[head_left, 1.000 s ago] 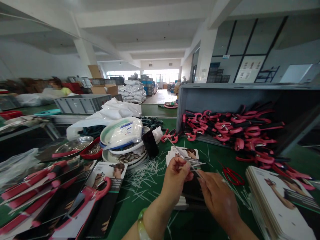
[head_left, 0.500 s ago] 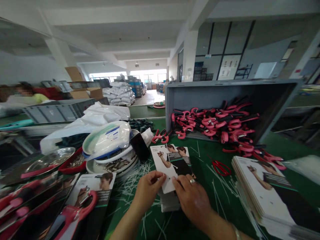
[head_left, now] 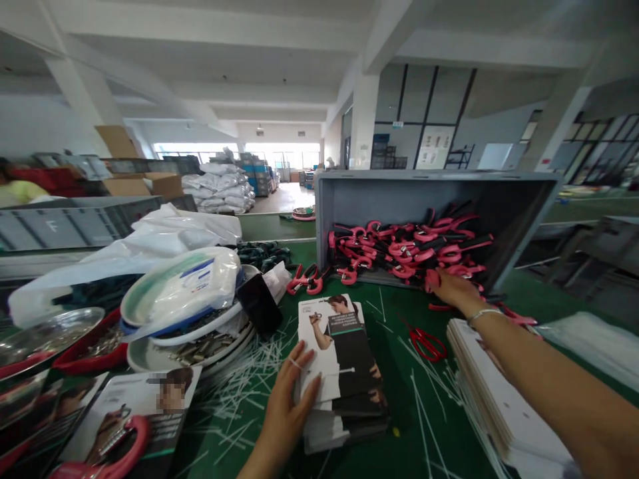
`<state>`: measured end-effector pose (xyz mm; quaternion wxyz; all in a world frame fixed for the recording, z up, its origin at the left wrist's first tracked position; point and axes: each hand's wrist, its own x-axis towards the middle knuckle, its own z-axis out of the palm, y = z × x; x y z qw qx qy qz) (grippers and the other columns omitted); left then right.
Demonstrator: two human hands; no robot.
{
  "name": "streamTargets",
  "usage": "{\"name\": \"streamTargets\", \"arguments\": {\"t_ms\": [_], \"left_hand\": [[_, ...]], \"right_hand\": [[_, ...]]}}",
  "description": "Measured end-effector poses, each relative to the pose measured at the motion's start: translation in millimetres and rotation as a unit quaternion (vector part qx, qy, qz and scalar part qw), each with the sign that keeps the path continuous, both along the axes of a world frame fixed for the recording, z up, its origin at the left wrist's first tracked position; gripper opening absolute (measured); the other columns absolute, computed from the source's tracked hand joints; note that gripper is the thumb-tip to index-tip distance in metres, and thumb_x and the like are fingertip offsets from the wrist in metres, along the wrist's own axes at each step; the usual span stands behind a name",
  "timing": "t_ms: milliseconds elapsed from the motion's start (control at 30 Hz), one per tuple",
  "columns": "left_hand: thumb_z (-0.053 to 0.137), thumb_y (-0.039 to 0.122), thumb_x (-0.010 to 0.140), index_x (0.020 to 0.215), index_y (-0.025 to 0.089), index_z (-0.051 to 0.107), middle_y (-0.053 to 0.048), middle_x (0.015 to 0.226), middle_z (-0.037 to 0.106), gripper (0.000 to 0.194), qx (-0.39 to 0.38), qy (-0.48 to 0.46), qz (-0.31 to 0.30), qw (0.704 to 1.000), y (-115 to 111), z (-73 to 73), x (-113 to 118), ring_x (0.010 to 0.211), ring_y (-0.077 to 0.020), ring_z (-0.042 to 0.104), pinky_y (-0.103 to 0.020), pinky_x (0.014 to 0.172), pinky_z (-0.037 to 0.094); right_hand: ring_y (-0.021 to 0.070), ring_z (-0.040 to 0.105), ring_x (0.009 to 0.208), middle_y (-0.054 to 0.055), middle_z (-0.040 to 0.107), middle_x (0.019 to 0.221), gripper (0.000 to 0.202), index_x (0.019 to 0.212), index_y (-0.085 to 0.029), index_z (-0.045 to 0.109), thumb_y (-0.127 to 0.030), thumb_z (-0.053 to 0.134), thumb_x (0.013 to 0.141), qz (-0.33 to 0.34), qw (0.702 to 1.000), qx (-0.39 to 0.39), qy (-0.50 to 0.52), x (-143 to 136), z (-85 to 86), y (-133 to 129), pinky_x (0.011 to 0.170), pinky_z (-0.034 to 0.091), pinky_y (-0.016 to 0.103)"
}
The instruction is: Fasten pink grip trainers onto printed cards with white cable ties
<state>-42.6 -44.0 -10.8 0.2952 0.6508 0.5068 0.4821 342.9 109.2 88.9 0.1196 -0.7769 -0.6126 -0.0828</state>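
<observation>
My left hand [head_left: 289, 399] rests with spread fingers on the left side of a stack of printed cards [head_left: 344, 359] on the green table. White zip ties show on the top card. Reaching far forward on the right, my right hand [head_left: 452, 289] is at the pink and black clippers [head_left: 399, 249] heaped in a tipped grey crate [head_left: 522, 229]. Its fingertips are at a pink handle; whether they grip it is too small to tell. Red scissors [head_left: 428, 342] lie between the card stack and a second pile of cards [head_left: 509, 399], partly under my right forearm.
Loose zip ties [head_left: 239, 392] litter the table. At the left stand stacked bowls [head_left: 174, 299] with a plastic bag and metal parts, a dark phone [head_left: 259, 305] and carded clippers [head_left: 124, 432]. A grey bin [head_left: 74, 223] is behind, with a person's yellow sleeve [head_left: 22, 191] beyond.
My right hand has left the cards and moved forward and right to the clippers. My left hand has opened from a pinch onto the stack's side. The view has shifted right.
</observation>
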Motion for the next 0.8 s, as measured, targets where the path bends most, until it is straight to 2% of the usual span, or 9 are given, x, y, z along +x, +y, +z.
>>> {"name": "streamTargets", "arguments": {"t_ms": [100, 233, 333, 433, 533, 633, 700, 733, 800], "left_hand": [[0.053, 0.037, 0.084, 0.127, 0.03, 0.051, -0.005, 0.148, 0.032, 0.043, -0.017, -0.007, -0.044, 0.999, -0.3, -4.6, -3.3, 0.136, -0.0261, 0.028, -0.047, 0.112, 0.02], [0.052, 0.037, 0.085, 0.133, 0.032, 0.044, -0.004, 0.151, 0.026, 0.049, -0.026, -0.014, -0.077, 0.997, -1.2, -7.8, -8.7, 0.138, -0.0265, 0.021, -0.048, 0.113, 0.017], [0.052, 0.037, 0.085, 0.135, 0.031, 0.042, -0.005, 0.15, 0.026, 0.052, -0.014, -0.015, -0.08, 0.997, -1.1, -8.3, -9.1, 0.138, -0.0268, 0.022, -0.048, 0.113, 0.017], [0.054, 0.036, 0.084, 0.134, 0.03, 0.043, -0.006, 0.149, 0.029, 0.051, 0.002, -0.016, -0.075, 0.997, -0.4, -7.4, -7.7, 0.137, -0.0274, 0.025, -0.049, 0.112, 0.019], [0.056, 0.037, 0.083, 0.132, 0.029, 0.047, -0.007, 0.147, 0.033, 0.05, 0.012, -0.026, -0.072, 0.997, 0.1, -6.2, -6.8, 0.136, -0.028, 0.027, -0.049, 0.111, 0.02], [0.056, 0.038, 0.082, 0.13, 0.028, 0.049, -0.008, 0.147, 0.034, 0.05, 0.016, -0.035, -0.07, 0.997, 0.4, -6.0, -6.8, 0.135, -0.028, 0.029, -0.048, 0.111, 0.022], [0.056, 0.039, 0.082, 0.129, 0.028, 0.05, -0.008, 0.146, 0.036, 0.049, 0.021, -0.039, -0.068, 0.997, 0.6, -6.7, -6.7, 0.135, -0.0283, 0.03, -0.048, 0.111, 0.023], [0.057, 0.04, 0.082, 0.129, 0.028, 0.05, -0.008, 0.146, 0.036, 0.049, 0.024, -0.04, -0.068, 0.997, 0.8, -7.2, -6.4, 0.134, -0.0285, 0.031, -0.048, 0.11, 0.023], [0.057, 0.04, 0.081, 0.127, 0.028, 0.052, -0.008, 0.145, 0.037, 0.048, 0.03, -0.045, -0.065, 0.996, 0.9, -8.4, -5.6, 0.134, -0.0284, 0.032, -0.048, 0.11, 0.023]], "right_hand": [[0.0266, 0.062, 0.099, 0.02, 0.063, 0.113, 0.049, 0.124, -0.008, 0.053, -0.023, 0.058, 0.077, -0.002, 1.0, 0.004, 0.029, 11.5, -13.8, 25.5, 0.08, 0.044, 0.032], [0.0299, 0.061, 0.099, 0.024, 0.063, 0.109, 0.043, 0.121, -0.004, 0.054, -0.013, 0.049, 0.079, -0.019, 0.996, 0.064, 0.063, 3.3, -22.8, 28.8, 0.081, 0.043, 0.037], [0.0303, 0.058, 0.102, 0.024, 0.061, 0.113, 0.042, 0.122, -0.003, 0.054, -0.019, 0.038, 0.086, -0.019, 0.988, 0.129, 0.087, -0.2, -6.4, 17.0, 0.082, 0.042, 0.038], [0.0226, 0.064, 0.078, 0.015, 0.067, 0.094, 0.044, 0.117, -0.009, 0.059, -0.033, 0.036, 0.087, 0.014, 0.979, 0.151, 0.136, -9.2, 21.3, -0.3, 0.067, 0.045, 0.033], [0.0116, 0.049, 0.042, 0.005, 0.065, 0.065, 0.044, 0.111, -0.013, 0.062, -0.04, 0.041, 0.082, 0.083, 0.96, 0.115, 0.242, -34.3, 46.8, -22.1, 0.042, 0.037, 0.025], [0.0082, 0.036, 0.035, 0.001, 0.06, 0.056, 0.039, 0.092, -0.013, 0.067, -0.041, 0.045, 0.075, 0.162, 0.914, 0.034, 0.371, -72.6, 67.2, -44.0, 0.034, 0.024, 0.022], [0.0085, 0.04, 0.04, 0.001, 0.059, 0.057, 0.03, 0.075, -0.014, 0.068, -0.037, 0.048, 0.07, 0.218, 0.912, -0.045, 0.343, -102.1, 76.0, -53.5, 0.037, 0.024, 0.021], [0.0084, 0.04, 0.042, 0.0, 0.058, 0.055, 0.026, 0.068, -0.015, 0.068, -0.035, 0.051, 0.068, 0.248, 0.919, -0.098, 0.289, -117.7, 77.6, -55.7, 0.038, 0.024, 0.021], [0.0088, 0.041, 0.045, -0.002, 0.053, 0.048, 0.021, 0.055, -0.016, 0.065, -0.031, 0.054, 0.066, 0.282, 0.936, -0.138, 0.16, -149.6, 73.6, -54.2, 0.043, 0.026, 0.021]]}}
